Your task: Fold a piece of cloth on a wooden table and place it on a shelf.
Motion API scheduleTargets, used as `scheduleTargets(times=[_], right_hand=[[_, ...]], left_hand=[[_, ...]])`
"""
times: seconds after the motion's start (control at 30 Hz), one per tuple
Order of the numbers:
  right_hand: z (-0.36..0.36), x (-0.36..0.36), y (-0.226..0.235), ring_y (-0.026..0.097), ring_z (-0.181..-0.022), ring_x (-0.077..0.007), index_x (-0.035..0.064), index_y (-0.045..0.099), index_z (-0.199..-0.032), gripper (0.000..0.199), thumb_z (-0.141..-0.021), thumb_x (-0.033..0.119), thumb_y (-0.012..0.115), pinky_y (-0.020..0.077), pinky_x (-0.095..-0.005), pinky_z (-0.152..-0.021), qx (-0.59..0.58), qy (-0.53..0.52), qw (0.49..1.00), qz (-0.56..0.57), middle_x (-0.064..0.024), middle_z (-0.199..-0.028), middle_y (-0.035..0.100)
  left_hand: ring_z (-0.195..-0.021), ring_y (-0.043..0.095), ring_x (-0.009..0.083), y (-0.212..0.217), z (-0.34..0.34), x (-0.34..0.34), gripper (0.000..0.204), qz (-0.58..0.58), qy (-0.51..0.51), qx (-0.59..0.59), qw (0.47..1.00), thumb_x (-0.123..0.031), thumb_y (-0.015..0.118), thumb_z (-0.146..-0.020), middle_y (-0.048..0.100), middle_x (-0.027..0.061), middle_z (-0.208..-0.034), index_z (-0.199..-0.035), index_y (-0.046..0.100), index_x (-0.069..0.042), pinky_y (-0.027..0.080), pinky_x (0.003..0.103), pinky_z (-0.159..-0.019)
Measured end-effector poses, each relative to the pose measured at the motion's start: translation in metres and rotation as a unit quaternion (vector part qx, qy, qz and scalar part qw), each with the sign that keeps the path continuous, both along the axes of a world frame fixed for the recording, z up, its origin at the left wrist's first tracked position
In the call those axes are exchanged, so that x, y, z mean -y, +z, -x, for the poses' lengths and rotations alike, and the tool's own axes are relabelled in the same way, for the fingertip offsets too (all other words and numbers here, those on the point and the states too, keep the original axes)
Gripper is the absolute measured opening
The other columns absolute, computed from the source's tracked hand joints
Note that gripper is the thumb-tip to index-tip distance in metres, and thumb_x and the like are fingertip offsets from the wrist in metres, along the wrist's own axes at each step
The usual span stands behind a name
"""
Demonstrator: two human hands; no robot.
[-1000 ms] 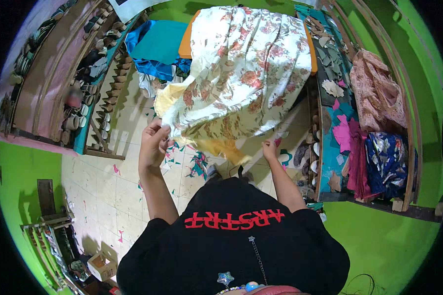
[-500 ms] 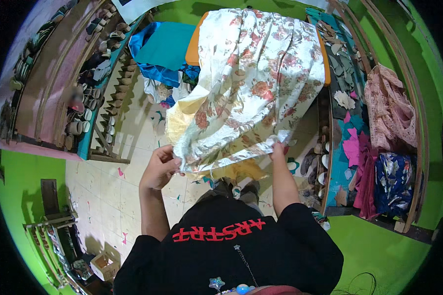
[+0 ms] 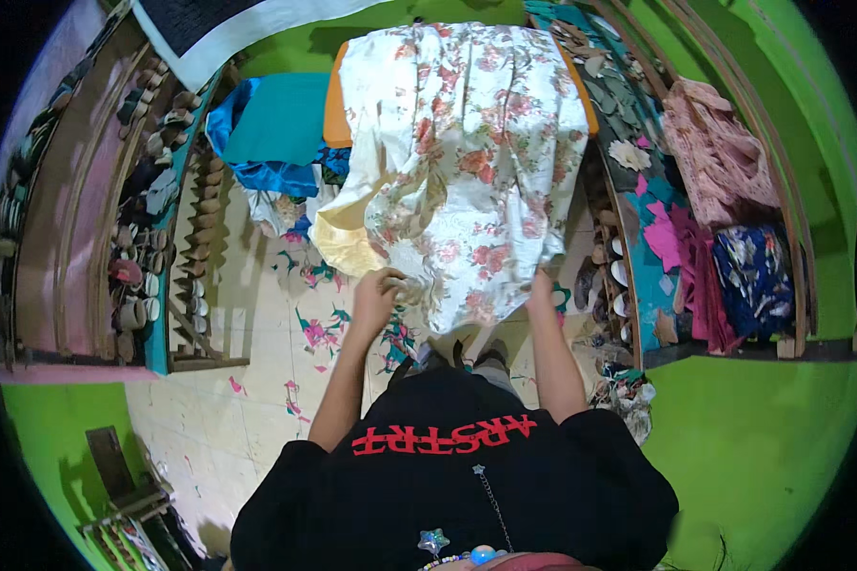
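Observation:
A white floral cloth (image 3: 476,167) with red and brown roses is spread over an orange-edged table (image 3: 337,119) and hangs down its near side. My left hand (image 3: 379,290) is closed, its fingers pinching the cloth's near left edge. At the near right edge my right hand (image 3: 541,288) grips the cloth, with its fingertips partly hidden by the fabric. Between the two hands the near edge sags in a loose curve. On the left side a pale yellow part (image 3: 343,235) of the fabric shows in a fold.
Blue and teal fabrics (image 3: 290,119) are piled left of the table. A rack of shoe forms (image 3: 205,214) stands farther left. On the right, a shelf carries cut pieces, a pink lace cloth (image 3: 719,157) and a navy patterned bundle (image 3: 752,276). Coloured scraps (image 3: 319,333) litter the tiled floor.
My left hand has moved inward, closer to my right hand. The near edge, stretched taut before, now hangs slack, and the cloth lies flatter down the front. The view has shifted somewhat.

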State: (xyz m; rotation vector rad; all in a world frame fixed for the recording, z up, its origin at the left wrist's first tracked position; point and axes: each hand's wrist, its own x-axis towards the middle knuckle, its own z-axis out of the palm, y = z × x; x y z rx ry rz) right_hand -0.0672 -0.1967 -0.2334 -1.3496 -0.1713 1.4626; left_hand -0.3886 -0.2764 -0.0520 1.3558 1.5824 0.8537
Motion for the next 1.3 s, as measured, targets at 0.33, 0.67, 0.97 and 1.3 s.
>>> scheduleTargets(times=[0.33, 0.67, 0.97, 1.3], right_hand=[[0.132, 0.051, 0.162, 0.052, -0.076, -0.0174, 0.0044, 0.021, -0.128, 0.054, -0.079, 0.011, 0.045, 0.0442, -0.0254, -0.059, -0.134, 0.173, 0.959, -0.182, -0.0123, -0.105, 0.047], [0.104, 0.042, 0.189, 0.050, -0.096, -0.0238, 0.0040, 0.021, -0.128, 0.055, -0.087, 0.038, 0.031, 0.0387, -0.0293, -0.084, -0.192, 0.176, 0.951, -0.165, -0.0091, -0.109, 0.050], [0.004, -0.045, 0.060, 0.050, -0.076, -0.0178, 0.0080, 0.045, -0.105, 0.038, -0.080, 0.036, 0.044, 0.0404, -0.0323, -0.065, 0.092, 0.116, 0.988, 0.035, -0.0038, -0.094, 0.053], [0.016, -0.127, 0.062, 0.035, -0.108, -0.0212, 0.0136, 0.041, -0.112, 0.047, -0.080, 0.045, 0.031, 0.0240, -0.0443, -0.087, -0.145, 0.154, 0.977, 0.004, -0.0043, -0.119, 0.038]], left_hand=[[-0.110, 0.039, 0.0345, 0.009, -0.058, -0.011, 0.027, -0.085, -0.254, -0.047, 0.962, 0.012, 0.049, -0.059, 0.029, 0.0231, -0.126, -0.077, 0.062, -0.004, 0.038, 0.034, -0.086], [-0.072, 0.059, 0.0268, 0.042, -0.074, -0.038, 0.019, -0.082, -0.178, -0.069, 0.978, 0.006, 0.045, -0.066, 0.059, 0.0192, -0.076, -0.079, 0.060, 0.003, 0.045, 0.031, -0.063], [-0.072, 0.054, 0.0137, 0.124, -0.064, -0.090, 0.029, -0.075, -0.116, -0.009, 0.990, 0.010, 0.045, -0.069, 0.059, 0.0097, -0.080, -0.092, 0.059, -0.001, 0.043, 0.025, -0.062], [-0.082, 0.049, 0.0058, 0.180, -0.043, -0.127, 0.043, -0.070, -0.118, 0.152, 0.979, 0.016, 0.042, -0.067, 0.054, 0.0047, -0.104, -0.105, 0.053, 0.000, 0.040, 0.018, -0.068]])
